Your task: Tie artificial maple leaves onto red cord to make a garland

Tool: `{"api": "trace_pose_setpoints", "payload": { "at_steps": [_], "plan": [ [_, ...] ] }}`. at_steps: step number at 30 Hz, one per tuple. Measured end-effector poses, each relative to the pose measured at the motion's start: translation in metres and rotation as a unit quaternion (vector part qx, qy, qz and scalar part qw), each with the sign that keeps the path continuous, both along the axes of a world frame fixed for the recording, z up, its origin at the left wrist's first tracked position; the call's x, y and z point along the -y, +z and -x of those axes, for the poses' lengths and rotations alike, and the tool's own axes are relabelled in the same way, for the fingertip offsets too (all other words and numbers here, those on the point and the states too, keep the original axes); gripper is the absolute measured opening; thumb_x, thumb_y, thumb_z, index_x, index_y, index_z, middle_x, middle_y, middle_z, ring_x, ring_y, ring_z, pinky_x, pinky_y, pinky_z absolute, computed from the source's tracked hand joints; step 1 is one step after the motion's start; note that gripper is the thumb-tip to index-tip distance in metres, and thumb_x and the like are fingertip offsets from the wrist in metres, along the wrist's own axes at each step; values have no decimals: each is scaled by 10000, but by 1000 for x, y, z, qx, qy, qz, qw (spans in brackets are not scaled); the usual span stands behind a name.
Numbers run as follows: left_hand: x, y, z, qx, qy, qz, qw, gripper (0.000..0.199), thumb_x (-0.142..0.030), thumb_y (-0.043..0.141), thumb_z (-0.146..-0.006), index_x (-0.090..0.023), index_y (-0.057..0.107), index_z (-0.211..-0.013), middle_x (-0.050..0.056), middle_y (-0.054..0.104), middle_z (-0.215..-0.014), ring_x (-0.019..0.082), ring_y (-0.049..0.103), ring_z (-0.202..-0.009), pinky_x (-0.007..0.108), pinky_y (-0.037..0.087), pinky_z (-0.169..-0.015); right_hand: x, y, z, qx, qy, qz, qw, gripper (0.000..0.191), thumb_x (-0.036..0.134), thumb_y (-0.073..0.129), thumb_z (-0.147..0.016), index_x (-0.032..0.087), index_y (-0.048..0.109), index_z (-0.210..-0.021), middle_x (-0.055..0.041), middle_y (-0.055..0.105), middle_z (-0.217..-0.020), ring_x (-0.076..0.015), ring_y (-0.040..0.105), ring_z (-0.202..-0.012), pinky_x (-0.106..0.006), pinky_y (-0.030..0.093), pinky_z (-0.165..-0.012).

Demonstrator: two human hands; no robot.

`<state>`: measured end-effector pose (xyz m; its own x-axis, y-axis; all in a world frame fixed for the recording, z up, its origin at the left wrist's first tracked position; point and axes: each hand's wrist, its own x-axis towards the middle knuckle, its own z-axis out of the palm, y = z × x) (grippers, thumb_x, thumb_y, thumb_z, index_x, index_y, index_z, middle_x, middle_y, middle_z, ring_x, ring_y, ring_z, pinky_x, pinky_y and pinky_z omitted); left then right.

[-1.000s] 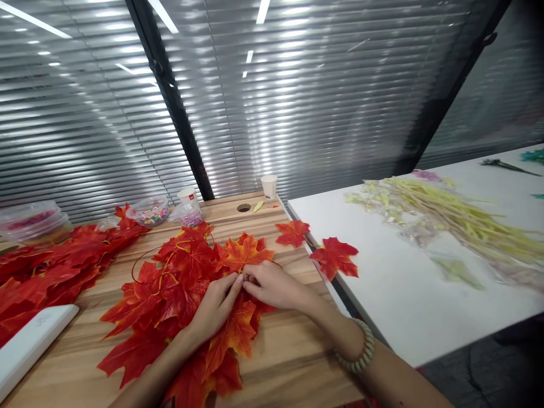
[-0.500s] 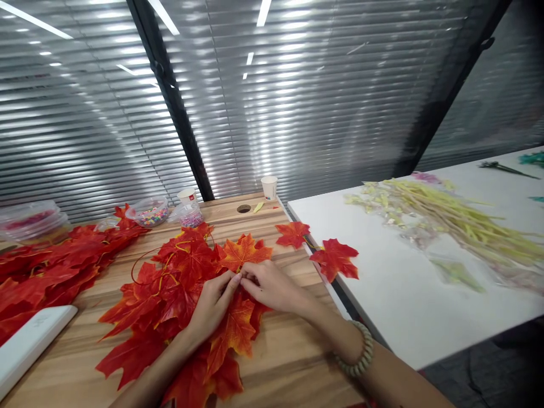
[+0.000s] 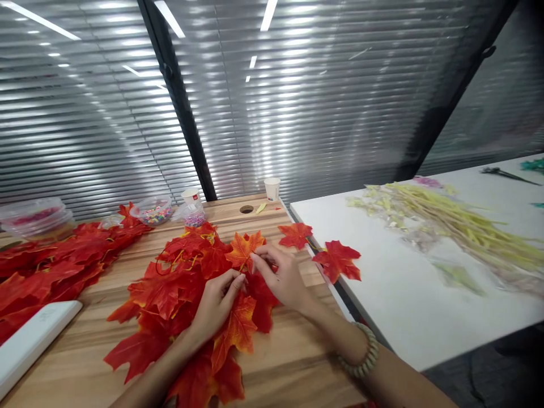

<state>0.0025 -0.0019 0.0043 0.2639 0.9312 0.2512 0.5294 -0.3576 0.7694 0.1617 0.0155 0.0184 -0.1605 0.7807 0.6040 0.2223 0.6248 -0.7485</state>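
Observation:
An orange artificial maple leaf [image 3: 245, 248] stands upright over a pile of red maple leaves [image 3: 170, 289] on yellow stems. Low on that orange leaf, my left hand [image 3: 219, 299] is closed, thumb and forefinger pinching its thin stem. Its right edge meets the fingertips of my right hand [image 3: 284, 277], which are drawn together in a pinch. Just below my hands hangs an orange-red leaf [image 3: 238, 326]. Two red leaves joined by a stem, one of them a dark red leaf [image 3: 338, 260], lie across the gap between the tables.
More red leaves [image 3: 59, 263] are heaped at left beside a white power bank [image 3: 38, 340]. Bead tubs [image 3: 155, 212] and a paper cup [image 3: 272, 188] stand at the back. Yellow stems [image 3: 450, 221] and small bags cover part of the white table [image 3: 391, 306].
My right hand has moved up and right, from the stem to the orange leaf's edge. My left hand stays at the stem. The view has shifted slightly.

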Motion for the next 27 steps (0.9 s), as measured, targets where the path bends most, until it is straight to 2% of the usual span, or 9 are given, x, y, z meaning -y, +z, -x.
{"api": "trace_pose_setpoints", "payload": {
  "at_steps": [4,9,12,15,19,23,27],
  "plan": [
    [0,2,1,14,2,-8,1000,251,-314,422,-841,-150,590,-751,20,633,-706,136,578,-658,210,430,-617,0,0,1,-41,-6,7,999,125,220,431,-846,154,520,-787,-12,558,-658,-112,544,-590,-219,428,-576],
    [-2,1,4,84,26,-11,996,253,-316,500,-798,-165,604,-973,58,672,-935,177,629,-841,256,486,-744,0,-3,2,-4,13,6,1000,145,235,452,-838,152,553,-774,-15,579,-653,-110,544,-579,-216,430,-566],
    [-1,1,6,96,39,-22,994,267,-315,519,-790,-164,602,-994,66,663,-977,177,624,-859,262,488,-761,1,-3,3,29,27,-10,999,143,228,468,-828,154,583,-788,-16,602,-657,-110,545,-588,-213,421,-573],
    [1,2,7,100,72,-61,990,334,-317,508,-799,-171,547,-1097,73,636,-1047,162,615,-826,261,485,-742,1,-4,4,51,39,-16,998,136,204,479,-813,152,602,-788,-17,617,-661,-107,540,-577,-205,410,-559],
    [4,2,9,98,101,-123,982,388,-300,437,-841,-201,455,-1215,77,577,-1164,137,597,-756,270,469,-740,-1,-9,4,79,27,-27,996,213,63,451,-725,158,620,-813,-15,627,-669,-105,524,-553,-201,397,-540],
    [6,2,7,102,80,-130,983,406,-275,444,-841,-207,432,-1241,83,553,-1201,144,608,-783,286,469,-777,-1,-12,3,89,34,-37,995,293,12,433,-669,158,630,-830,-20,642,-696,-110,536,-567,-202,404,-551],
    [6,0,4,132,32,-83,987,386,-266,438,-846,-197,434,-1226,93,556,-1197,173,607,-928,297,467,-830,2,-11,4,82,65,-45,994,231,67,458,-737,161,631,-858,-34,664,-772,-118,570,-629,-212,435,-601]
  ]
}}
